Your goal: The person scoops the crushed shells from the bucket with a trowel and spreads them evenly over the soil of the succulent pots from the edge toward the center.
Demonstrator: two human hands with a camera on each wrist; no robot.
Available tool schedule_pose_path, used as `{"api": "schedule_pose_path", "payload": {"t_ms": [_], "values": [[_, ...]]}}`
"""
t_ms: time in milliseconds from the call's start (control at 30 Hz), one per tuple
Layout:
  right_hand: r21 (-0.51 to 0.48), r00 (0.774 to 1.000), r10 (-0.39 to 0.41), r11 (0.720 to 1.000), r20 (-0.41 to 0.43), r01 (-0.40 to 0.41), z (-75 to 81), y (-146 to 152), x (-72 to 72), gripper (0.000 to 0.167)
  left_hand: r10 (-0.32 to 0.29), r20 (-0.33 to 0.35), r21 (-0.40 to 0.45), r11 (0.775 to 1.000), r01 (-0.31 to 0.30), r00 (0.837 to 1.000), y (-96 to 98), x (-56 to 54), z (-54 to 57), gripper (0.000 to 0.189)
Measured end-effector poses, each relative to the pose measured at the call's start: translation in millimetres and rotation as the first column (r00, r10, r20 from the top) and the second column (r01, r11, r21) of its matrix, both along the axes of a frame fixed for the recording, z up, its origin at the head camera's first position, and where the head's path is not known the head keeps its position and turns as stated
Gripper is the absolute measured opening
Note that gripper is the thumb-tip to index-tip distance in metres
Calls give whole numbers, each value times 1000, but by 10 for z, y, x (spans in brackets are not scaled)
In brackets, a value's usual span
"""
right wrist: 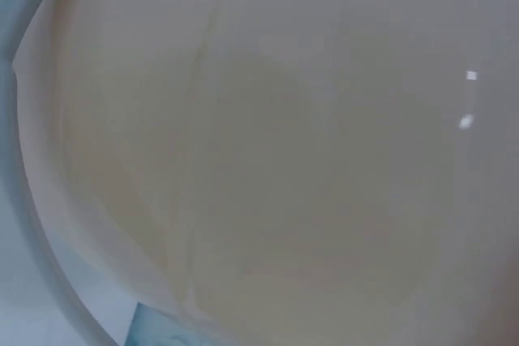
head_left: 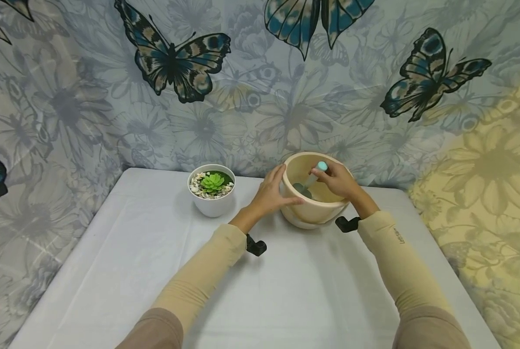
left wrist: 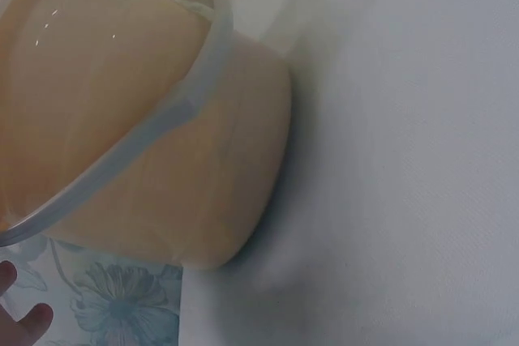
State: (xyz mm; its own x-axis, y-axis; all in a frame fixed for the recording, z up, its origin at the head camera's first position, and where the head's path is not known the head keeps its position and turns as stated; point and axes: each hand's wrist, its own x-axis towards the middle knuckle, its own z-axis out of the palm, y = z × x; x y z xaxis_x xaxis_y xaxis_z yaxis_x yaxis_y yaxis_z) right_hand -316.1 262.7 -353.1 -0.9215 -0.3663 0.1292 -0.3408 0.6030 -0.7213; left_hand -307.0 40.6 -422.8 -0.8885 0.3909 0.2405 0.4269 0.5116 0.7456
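Bucket used as landmark. The cream bucket [head_left: 303, 214] is standing on the white-covered surface [head_left: 286, 295], its mouth facing up; whether it is tilting slightly cannot be told for certain. Its pale blue-grey carrying handle [left wrist: 174, 111] is hanging down across the outer wall, as seen from the left wrist.

Left hand [head_left: 269, 192]: resting against the bucket's left side, fingers and thumb spreading apart, the fingers reaching the rim and the thumb lying along the front wall.

Right hand [head_left: 339, 181]: reaching over the bucket's right rim and pinching a slender tool [head_left: 311, 181] near its turquoise end. The tool is slanting down inside the bucket, its dark grey-green end lying close to the inner wall at the left. Exact type of tool: cannot tell.

White pot [head_left: 213, 207]: standing left of the bucket, apart from it, and holding a green succulent [head_left: 212, 182] among pale pebbles [head_left: 197, 188].

Patterned backdrop [head_left: 251, 131]: hanging behind the bucket, showing blue-and-black butterflies over grey flowers; a yellow patch is appearing to the bucket's right. Beige sleeves [head_left: 207, 266] are covering both forearms in front of the bucket.
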Motion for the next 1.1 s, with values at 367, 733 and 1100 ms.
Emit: {"api": "schedule_pose_path", "payload": {"t_ms": [367,733,1100], "values": [[-114,995,35,993,94,-25,-87,124,-101,46,52,-56,-49,997,-55,997,20,12,3,107],[-72,995,-77,994,69,82,-78,48,-93,43,74,-61,-27,997,-76,995,-5,-28,-29,107],[-63,989,-102,992,107,109,-75,45,-133,44,68,-46,-30,997,-69,997,-23,-28,3,107]]}}
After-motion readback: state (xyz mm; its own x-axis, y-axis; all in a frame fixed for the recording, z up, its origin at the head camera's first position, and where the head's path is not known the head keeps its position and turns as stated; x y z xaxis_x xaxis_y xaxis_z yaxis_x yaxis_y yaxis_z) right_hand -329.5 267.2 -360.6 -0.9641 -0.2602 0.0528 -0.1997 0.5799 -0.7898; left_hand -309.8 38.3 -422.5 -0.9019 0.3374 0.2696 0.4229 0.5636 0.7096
